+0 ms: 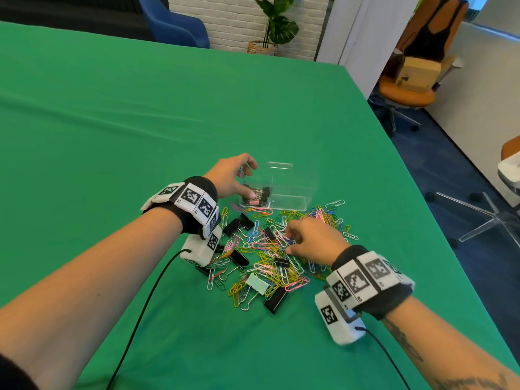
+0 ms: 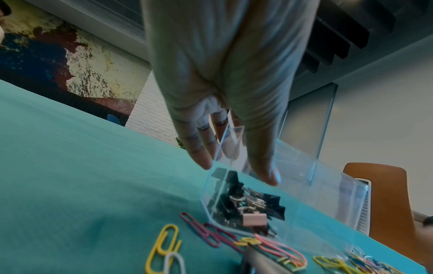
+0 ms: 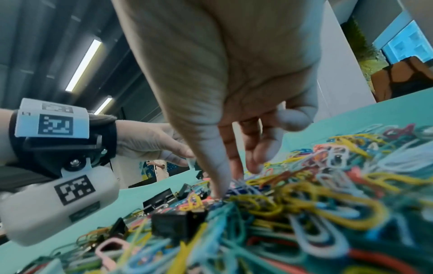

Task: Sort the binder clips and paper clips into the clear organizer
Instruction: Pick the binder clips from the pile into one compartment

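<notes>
The clear organizer (image 1: 284,190) stands upright on the green desk (image 1: 112,122), toward its right edge and nearer the near edge than the far one; its long axis runs left to right, open top upward; its left compartment holds several binder clips (image 2: 253,205), mostly black, one pink against the near wall; whether anything lies in the right part I cannot tell. Just in front of it, touching its near wall in places, spreads a loose heap of coloured paper clips (image 1: 281,249) pointing every way, with black binder clips scattered through it; a mint binder clip (image 1: 257,283) lies at the heap's near side, a long black one (image 1: 275,299) just beside it. The left hand (image 1: 233,178) is at the organizer's left end, fingers out on either side of its wall, thumb at the near wall; whether it grips I cannot tell. The right hand (image 1: 312,237) rests on the heap, fingers bent down into the clips, thumb tip (image 3: 218,192) pressed among them; whether it has pinched one I cannot tell.
</notes>
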The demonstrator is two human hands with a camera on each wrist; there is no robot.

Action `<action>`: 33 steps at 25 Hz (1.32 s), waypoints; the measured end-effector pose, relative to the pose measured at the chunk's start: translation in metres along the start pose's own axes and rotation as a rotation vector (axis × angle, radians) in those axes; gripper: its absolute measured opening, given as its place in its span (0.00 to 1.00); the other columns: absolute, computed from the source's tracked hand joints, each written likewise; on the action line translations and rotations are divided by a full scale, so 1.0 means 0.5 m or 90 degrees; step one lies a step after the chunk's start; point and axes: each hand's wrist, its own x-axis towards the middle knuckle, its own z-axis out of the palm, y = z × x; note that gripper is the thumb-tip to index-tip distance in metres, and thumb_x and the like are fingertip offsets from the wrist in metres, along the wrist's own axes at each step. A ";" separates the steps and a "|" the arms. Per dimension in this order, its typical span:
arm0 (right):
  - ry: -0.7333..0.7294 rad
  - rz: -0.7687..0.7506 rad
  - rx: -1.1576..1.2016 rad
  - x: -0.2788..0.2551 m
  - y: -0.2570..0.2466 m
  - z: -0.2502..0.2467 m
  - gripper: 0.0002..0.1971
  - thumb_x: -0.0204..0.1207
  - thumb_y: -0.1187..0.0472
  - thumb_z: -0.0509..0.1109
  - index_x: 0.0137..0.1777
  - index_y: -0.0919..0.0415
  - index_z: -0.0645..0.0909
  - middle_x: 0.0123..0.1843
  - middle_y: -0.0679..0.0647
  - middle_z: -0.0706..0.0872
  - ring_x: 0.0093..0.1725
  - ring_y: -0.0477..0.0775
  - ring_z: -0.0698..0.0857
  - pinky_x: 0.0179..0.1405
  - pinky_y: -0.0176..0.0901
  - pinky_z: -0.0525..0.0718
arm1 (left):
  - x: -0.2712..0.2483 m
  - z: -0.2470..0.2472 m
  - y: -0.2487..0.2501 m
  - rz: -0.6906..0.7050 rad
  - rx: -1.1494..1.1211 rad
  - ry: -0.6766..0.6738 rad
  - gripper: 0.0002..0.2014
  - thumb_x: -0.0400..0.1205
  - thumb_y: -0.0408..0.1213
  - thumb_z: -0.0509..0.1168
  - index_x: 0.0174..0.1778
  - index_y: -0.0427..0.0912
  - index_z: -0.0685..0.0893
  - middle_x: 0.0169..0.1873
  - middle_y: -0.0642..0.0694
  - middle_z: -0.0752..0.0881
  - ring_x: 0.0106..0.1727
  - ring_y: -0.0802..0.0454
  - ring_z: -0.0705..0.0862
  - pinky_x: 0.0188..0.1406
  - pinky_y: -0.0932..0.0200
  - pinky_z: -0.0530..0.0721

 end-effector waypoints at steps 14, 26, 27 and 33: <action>0.084 -0.116 0.026 0.047 -0.042 -0.055 0.16 0.71 0.58 0.73 0.59 0.56 0.81 0.61 0.55 0.81 0.52 0.54 0.81 0.53 0.44 0.78 | -0.007 -0.003 0.006 -0.027 -0.015 0.014 0.35 0.64 0.32 0.79 0.65 0.38 0.71 0.49 0.46 0.80 0.51 0.47 0.77 0.59 0.51 0.77; 0.331 -0.005 0.111 0.083 -0.052 -0.127 0.16 0.75 0.56 0.69 0.63 0.52 0.81 0.61 0.51 0.86 0.62 0.57 0.82 0.60 0.47 0.78 | -0.022 -0.005 0.018 -0.056 -0.060 0.030 0.40 0.62 0.31 0.80 0.68 0.36 0.67 0.54 0.39 0.83 0.55 0.46 0.79 0.61 0.55 0.78; 0.334 0.004 0.121 0.065 -0.034 -0.124 0.15 0.75 0.56 0.69 0.61 0.52 0.82 0.59 0.50 0.87 0.59 0.56 0.83 0.60 0.46 0.78 | -0.025 -0.008 0.022 -0.067 -0.038 0.019 0.44 0.62 0.33 0.81 0.71 0.37 0.65 0.59 0.36 0.82 0.58 0.44 0.80 0.65 0.51 0.77; 0.054 -0.053 0.077 -0.031 0.026 -0.064 0.12 0.73 0.58 0.72 0.57 0.52 0.85 0.43 0.46 0.86 0.44 0.46 0.79 0.57 0.46 0.82 | -0.081 -0.024 0.052 -0.150 0.282 0.017 0.29 0.71 0.47 0.73 0.64 0.39 0.72 0.62 0.38 0.78 0.62 0.40 0.78 0.61 0.49 0.76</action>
